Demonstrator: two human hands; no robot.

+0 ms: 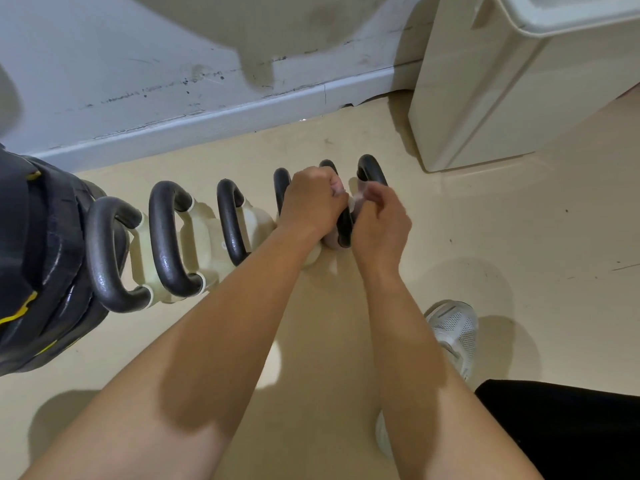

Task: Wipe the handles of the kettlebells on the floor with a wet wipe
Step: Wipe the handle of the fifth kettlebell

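Several pale kettlebells with black loop handles stand in a row on the floor along the wall. The biggest handles (169,237) are at the left, the smallest handle (371,169) at the right. My left hand (313,202) is closed over the handle second from the right (344,225). My right hand (381,220) pinches a small white wet wipe (355,200) against that same handle. Both hands touch each other there, and most of the wipe is hidden by the fingers.
A dark weight stack with yellow markings (38,258) sits at the far left. A cream cabinet (502,81) stands at the back right against the grey wall and skirting (242,112). My white shoe (453,334) and dark-clad leg (571,427) are at the lower right.
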